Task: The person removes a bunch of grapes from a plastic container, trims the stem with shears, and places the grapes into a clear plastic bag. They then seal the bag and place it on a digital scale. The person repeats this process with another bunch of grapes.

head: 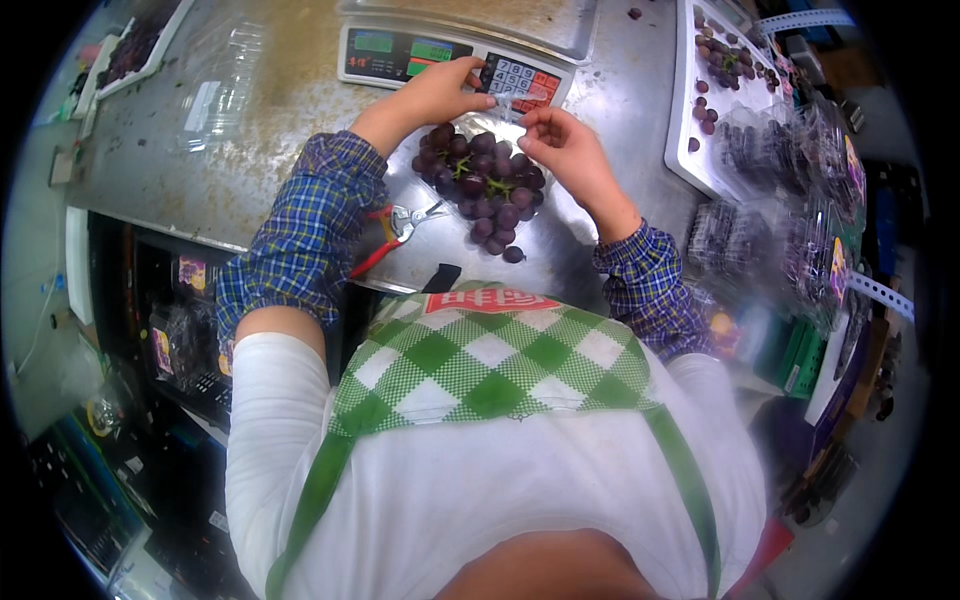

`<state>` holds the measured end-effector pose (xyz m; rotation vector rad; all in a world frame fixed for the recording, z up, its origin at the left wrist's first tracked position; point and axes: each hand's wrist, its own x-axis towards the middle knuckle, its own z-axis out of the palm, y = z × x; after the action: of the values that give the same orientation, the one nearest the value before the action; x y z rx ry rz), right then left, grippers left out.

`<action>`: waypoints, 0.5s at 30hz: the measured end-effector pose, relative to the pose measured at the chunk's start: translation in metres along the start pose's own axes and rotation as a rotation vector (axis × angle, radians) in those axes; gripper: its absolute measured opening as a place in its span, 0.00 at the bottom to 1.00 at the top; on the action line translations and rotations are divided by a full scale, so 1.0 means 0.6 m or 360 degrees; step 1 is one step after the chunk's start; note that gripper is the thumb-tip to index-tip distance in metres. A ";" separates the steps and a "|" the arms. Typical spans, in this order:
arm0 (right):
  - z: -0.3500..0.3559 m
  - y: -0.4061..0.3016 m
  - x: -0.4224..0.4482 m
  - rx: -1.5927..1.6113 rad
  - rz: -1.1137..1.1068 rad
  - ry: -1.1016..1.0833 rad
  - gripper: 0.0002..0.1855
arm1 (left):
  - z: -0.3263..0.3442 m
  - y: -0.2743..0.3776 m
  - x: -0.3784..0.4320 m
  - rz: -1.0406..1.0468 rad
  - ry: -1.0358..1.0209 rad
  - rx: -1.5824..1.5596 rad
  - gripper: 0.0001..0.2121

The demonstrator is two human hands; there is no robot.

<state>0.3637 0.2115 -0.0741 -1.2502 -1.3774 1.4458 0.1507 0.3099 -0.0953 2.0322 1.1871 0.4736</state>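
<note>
A bunch of dark purple grapes [480, 176] with green stems lies on the steel worktop in front of me. Above its far end, a crumpled strip of clear plastic [516, 105] spans the gap between my hands. My left hand [442, 90] pinches one end between thumb and fingers, just over the front panel of a digital scale [382, 64]. At the strip's lower end are the curled fingertips of my right hand [562, 150], close beside the grapes. Red-handled pruning shears [397, 232] lie left of the bunch, their blades pointing toward it.
A white foam tray [682, 142] at the right holds loose grapes and stacked clear plastic clamshells [765, 142]. More clamshells [727, 232] stand nearer me. Another grape tray [142, 49] is at far left. Black crates [187, 375] with packed boxes sit below the worktop's left edge.
</note>
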 end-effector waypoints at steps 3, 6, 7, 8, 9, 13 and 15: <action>0.006 -0.006 -0.012 -0.0048 0.0058 -0.0012 0.11 | 0.005 0.009 0.013 -0.0091 -0.0117 0.0036 0.22; 0.012 -0.003 -0.017 -0.0091 0.0065 0.0024 0.10 | 0.019 0.027 0.024 -0.0104 -0.0239 0.0247 0.18; 0.014 -0.001 -0.018 -0.0109 0.0035 0.0043 0.09 | 0.025 0.029 0.027 -0.0070 -0.0249 0.0283 0.18; 0.016 0.000 -0.019 -0.0128 0.0004 0.0064 0.09 | 0.033 0.030 0.030 -0.0035 -0.0260 0.0320 0.18; 0.019 -0.002 -0.021 -0.0161 -0.0028 0.0065 0.09 | 0.039 0.032 0.033 0.0000 -0.0270 0.0353 0.18; 0.025 -0.005 -0.030 -0.0296 -0.0109 0.0071 0.10 | 0.056 0.034 0.051 0.0038 -0.0528 0.0577 0.20; 0.024 -0.005 -0.034 -0.0400 -0.0161 0.0081 0.12 | 0.059 0.046 0.063 -0.0044 -0.0665 0.0711 0.20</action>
<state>0.3542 0.1891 -0.0694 -1.3423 -1.6012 1.1916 0.2081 0.3196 -0.1003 2.3287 1.1221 -0.2516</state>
